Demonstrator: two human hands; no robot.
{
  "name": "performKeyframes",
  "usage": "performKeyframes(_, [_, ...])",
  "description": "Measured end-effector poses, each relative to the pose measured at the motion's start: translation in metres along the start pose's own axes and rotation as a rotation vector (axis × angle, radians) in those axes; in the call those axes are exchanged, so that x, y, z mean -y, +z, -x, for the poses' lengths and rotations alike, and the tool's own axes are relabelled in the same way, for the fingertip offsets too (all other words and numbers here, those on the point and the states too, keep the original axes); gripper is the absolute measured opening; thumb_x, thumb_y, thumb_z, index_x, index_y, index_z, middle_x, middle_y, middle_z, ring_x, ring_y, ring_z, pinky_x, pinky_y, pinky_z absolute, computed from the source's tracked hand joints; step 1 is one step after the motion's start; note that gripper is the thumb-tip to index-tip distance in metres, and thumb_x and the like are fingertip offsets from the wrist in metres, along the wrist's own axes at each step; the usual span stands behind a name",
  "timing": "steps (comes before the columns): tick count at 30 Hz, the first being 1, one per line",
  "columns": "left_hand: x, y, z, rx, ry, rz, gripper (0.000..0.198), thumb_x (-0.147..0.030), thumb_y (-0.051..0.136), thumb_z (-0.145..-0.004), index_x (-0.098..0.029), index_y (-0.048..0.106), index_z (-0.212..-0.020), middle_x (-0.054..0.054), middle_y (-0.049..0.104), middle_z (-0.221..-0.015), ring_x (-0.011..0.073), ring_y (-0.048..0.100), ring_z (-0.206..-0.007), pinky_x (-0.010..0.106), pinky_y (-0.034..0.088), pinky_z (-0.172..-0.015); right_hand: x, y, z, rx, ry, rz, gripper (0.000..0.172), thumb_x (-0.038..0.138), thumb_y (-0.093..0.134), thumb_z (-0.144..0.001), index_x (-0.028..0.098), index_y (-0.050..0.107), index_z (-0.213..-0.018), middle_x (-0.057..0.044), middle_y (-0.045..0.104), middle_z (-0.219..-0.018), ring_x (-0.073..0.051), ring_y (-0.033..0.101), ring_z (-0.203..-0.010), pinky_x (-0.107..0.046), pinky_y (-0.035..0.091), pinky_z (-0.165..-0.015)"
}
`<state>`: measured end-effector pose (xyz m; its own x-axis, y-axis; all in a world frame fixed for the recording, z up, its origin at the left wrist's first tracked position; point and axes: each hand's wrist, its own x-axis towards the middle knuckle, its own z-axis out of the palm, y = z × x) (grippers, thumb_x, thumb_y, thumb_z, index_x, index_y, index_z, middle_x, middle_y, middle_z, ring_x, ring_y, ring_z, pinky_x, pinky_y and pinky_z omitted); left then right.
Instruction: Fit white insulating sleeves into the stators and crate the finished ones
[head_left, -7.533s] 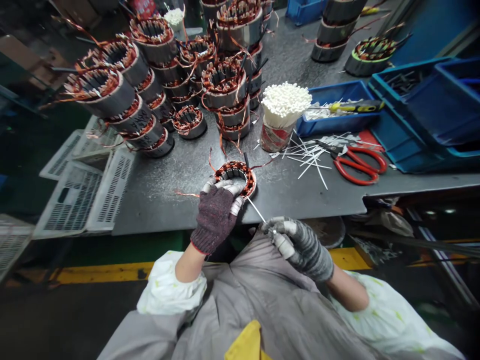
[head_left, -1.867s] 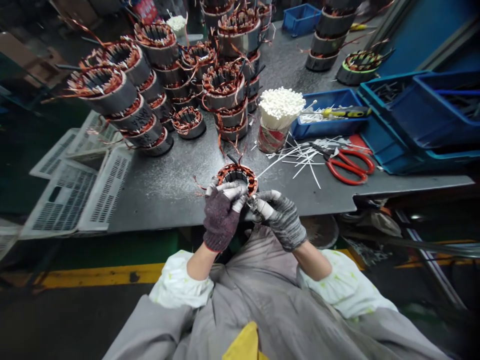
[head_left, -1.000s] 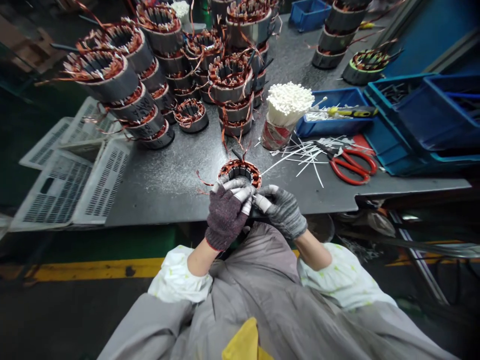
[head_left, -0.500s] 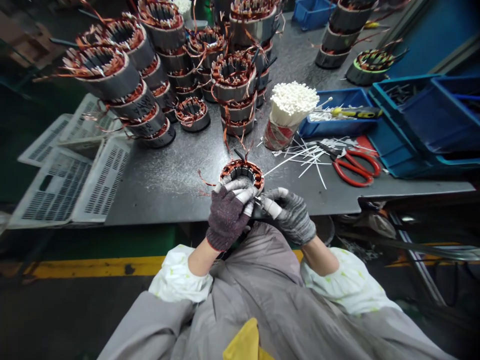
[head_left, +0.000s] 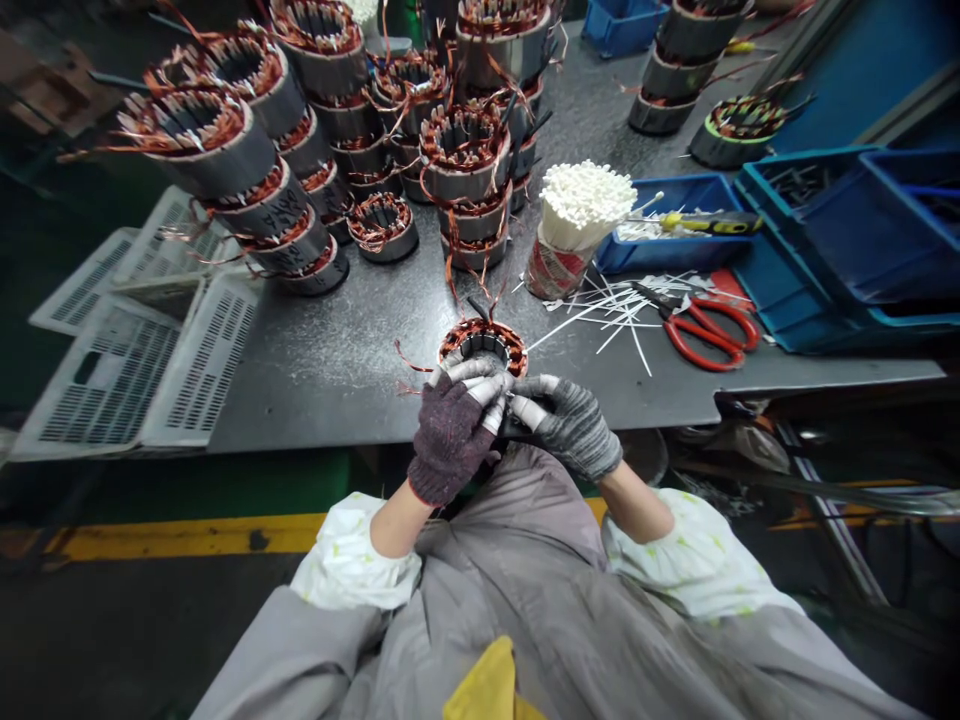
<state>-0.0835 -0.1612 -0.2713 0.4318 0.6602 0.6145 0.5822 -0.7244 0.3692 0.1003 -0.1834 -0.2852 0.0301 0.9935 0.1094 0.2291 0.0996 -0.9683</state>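
Purple-gloved left hand (head_left: 451,428) holds the copper-wound metal ring (head_left: 515,350) ahead, likely heavy and rigid, best gripped by its rim; whether grey-gloved right hand (head_left: 574,425) grips anything, cannot tell.

Coarse, matt knit covers the left hand (head_left: 454,430) and the right hand (head_left: 576,425), with smoother white finger wrappings (head_left: 528,411). The 2 sleeve covers (head_left: 352,560) are thin, crinkled cloth. The wound ring (head_left: 516,350) gleams with copper wire; the stacked rings (head_left: 217,167) have dull, smooth metal walls. The bench (head_left: 315,385) looks like scuffed metal with a soft sheen. The pliers' grips (head_left: 712,365) are glossy plastic, the crates (head_left: 206,385) matt plastic.
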Motion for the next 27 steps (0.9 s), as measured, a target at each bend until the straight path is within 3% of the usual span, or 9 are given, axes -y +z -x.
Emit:
performKeyframes(3, [-0.002, 0.0, -0.001, -0.029, 0.02, 0.007, 0.023, -0.02, 0.062, -0.096, -0.022, 0.065, -0.119, 0.005, 0.077, -0.113, 0.0211, 0.065, -0.122, 0.046, 0.048, -0.112, -0.001, 0.003, -0.003, -0.057, 0.06, -0.065, 0.017, 0.039, 0.073, -0.082, 0.023, 0.075, -0.083, -0.002, 0.076, -0.074, -0.019, 0.069, -0.064, -0.032, 0.06, -0.059])
performKeyframes(8, [-0.004, -0.001, -0.003, -0.024, 0.026, -0.043, 0.02, -0.02, 0.061, -0.097, -0.022, 0.066, -0.116, 0.005, 0.077, -0.112, 0.0211, 0.067, -0.12, 0.045, 0.048, -0.111, 0.002, 0.005, -0.006, -0.11, 0.051, 0.034, 0.013, 0.036, 0.076, -0.079, 0.023, 0.074, -0.078, -0.001, 0.074, -0.071, -0.018, 0.067, -0.062, -0.031, 0.058, -0.058])
performKeyframes(14, [-0.003, -0.002, -0.003, 0.041, 0.051, -0.079, 0.024, -0.02, 0.057, -0.097, -0.022, 0.067, -0.119, 0.006, 0.076, -0.116, 0.0234, 0.064, -0.123, 0.048, 0.044, -0.113, 0.014, 0.0, -0.002, 0.014, 0.024, 0.072, 0.021, 0.037, 0.066, -0.084, 0.021, 0.078, -0.086, -0.004, 0.078, -0.077, -0.019, 0.071, -0.067, -0.029, 0.056, -0.062])
performKeyframes(18, [-0.005, -0.002, -0.002, 0.055, 0.034, -0.105, 0.027, -0.022, 0.056, -0.096, -0.022, 0.067, -0.121, 0.007, 0.076, -0.116, 0.0253, 0.063, -0.125, 0.049, 0.042, -0.113, 0.021, 0.006, -0.005, -0.026, 0.008, 0.319, 0.023, 0.032, 0.06, -0.083, 0.019, 0.078, -0.086, -0.005, 0.078, -0.078, -0.019, 0.07, -0.068, -0.028, 0.054, -0.065])
performKeyframes(21, [-0.007, 0.0, -0.005, 0.011, -0.018, -0.062, 0.024, -0.024, 0.058, -0.096, -0.02, 0.068, -0.118, 0.007, 0.076, -0.112, 0.0249, 0.062, -0.123, 0.046, 0.045, -0.108, 0.03, 0.004, -0.001, -0.142, -0.137, 0.505, 0.018, 0.029, 0.06, -0.079, 0.019, 0.075, -0.075, -0.006, 0.073, -0.072, -0.02, 0.066, -0.066, -0.032, 0.052, -0.067])
performKeyframes(24, [-0.008, 0.002, -0.008, -0.036, -0.072, -0.056, 0.018, -0.026, 0.062, -0.095, -0.022, 0.071, -0.109, 0.006, 0.075, -0.113, 0.0252, 0.061, -0.123, 0.046, 0.046, -0.108, 0.043, -0.018, 0.009, -0.186, -0.28, 0.309, 0.011, 0.026, 0.063, -0.08, 0.022, 0.071, -0.073, -0.004, 0.071, -0.073, -0.018, 0.065, -0.067, -0.031, 0.052, -0.067])
performKeyframes(27, [-0.008, 0.004, -0.011, -0.057, -0.132, -0.089, 0.013, -0.03, 0.066, -0.093, -0.024, 0.074, -0.101, 0.005, 0.074, -0.116, 0.0259, 0.059, -0.125, 0.047, 0.044, -0.11, 0.051, -0.048, 0.011, -0.361, -0.289, -0.052, 0.011, 0.03, 0.064, -0.089, 0.023, 0.07, -0.083, -0.003, 0.073, -0.081, -0.016, 0.064, -0.068, -0.029, 0.051, -0.064])
